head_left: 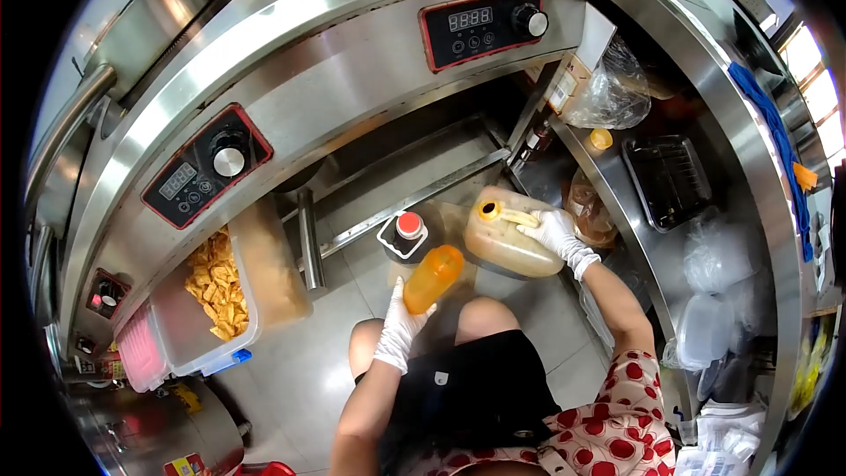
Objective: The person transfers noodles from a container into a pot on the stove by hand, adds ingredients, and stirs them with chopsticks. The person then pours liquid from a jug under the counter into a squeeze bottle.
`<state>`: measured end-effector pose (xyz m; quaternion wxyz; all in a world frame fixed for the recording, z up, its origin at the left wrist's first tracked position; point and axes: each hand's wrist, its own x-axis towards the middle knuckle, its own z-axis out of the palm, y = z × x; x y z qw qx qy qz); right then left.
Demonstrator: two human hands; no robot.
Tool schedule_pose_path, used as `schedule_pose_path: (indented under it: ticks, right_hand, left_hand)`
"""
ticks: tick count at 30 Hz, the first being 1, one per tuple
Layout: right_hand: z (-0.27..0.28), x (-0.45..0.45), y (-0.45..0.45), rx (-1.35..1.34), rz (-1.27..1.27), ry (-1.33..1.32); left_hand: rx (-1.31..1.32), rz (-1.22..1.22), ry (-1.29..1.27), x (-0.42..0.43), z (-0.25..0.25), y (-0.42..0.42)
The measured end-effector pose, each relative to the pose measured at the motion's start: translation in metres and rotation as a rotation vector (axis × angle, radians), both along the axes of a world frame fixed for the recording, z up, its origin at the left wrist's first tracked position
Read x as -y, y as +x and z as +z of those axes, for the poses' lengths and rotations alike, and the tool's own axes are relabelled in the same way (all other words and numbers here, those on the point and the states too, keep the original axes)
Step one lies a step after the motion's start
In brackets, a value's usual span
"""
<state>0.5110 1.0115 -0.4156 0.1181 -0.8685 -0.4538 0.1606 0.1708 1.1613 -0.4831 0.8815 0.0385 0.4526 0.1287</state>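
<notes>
My left hand (407, 317), in a white glove, is wrapped round an orange bottle (432, 280) held tilted above my knees. My right hand (555, 236), gloved too, grips the handle of a large translucent jug (507, 247). The jug leans over, its uncapped mouth with a yellow rim pointing up and left. A gap separates the bottle from the jug. Just behind the bottle stands a dark jug (404, 236) with a red cap and a white handle.
A clear bin (253, 300) with golden fried-looking pieces sits at left under the steel counter with control panels (483, 28). On the right shelf are a black tray (667, 183), a small yellow cap (600, 140) and plastic bags (608, 92). A steel bar (310, 242) juts down nearby.
</notes>
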Motion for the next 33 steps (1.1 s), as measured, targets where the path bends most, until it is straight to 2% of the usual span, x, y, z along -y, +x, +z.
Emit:
schedule_pose_path:
  ticks: [2, 5, 6, 10, 13, 17, 20, 23, 27, 30, 33]
  right_hand:
    - [0.017, 0.0, -0.008, -0.001, 0.06, -0.086]
    - [0.023, 0.005, -0.011, 0.053, 0.116, -0.075]
    - [0.026, 0.005, -0.011, 0.035, 0.101, -0.173]
    - [0.039, 0.009, -0.014, 0.012, 0.124, -0.245]
    - [0.037, 0.012, -0.018, 0.029, 0.208, -0.16]
    - [0.032, 0.006, -0.027, 0.092, 0.337, -0.23]
    - [0.022, 0.003, -0.03, 0.136, 0.441, -0.177]
    - [0.023, -0.006, -0.036, 0.166, 0.56, -0.288]
    - [0.03, -0.015, -0.056, 0.207, 0.651, -0.279]
    - [0.024, -0.023, -0.068, 0.287, 0.743, -0.218]
    - [0.022, -0.033, -0.086, 0.313, 0.808, -0.177]
  left_hand:
    - [0.008, 0.004, 0.021, 0.002, -0.006, 0.009]
    - [-0.02, -0.013, 0.065, 0.005, -0.014, 0.024]
    - [-0.032, -0.01, 0.064, 0.005, -0.016, 0.029]
    - [-0.022, -0.088, 0.05, 0.002, -0.036, 0.035]
    - [-0.103, -0.096, 0.059, -0.001, -0.042, 0.036]
    - [-0.12, -0.132, 0.147, -0.013, -0.058, 0.031]
    - [-0.12, -0.134, 0.209, -0.016, -0.077, 0.019]
    - [-0.142, -0.123, 0.239, -0.018, -0.082, 0.006]
    - [-0.173, -0.02, 0.185, -0.012, -0.079, -0.008]
    - [-0.109, -0.002, 0.243, -0.007, -0.102, -0.028]
    - [-0.148, 0.081, 0.19, 0.001, -0.107, -0.043]
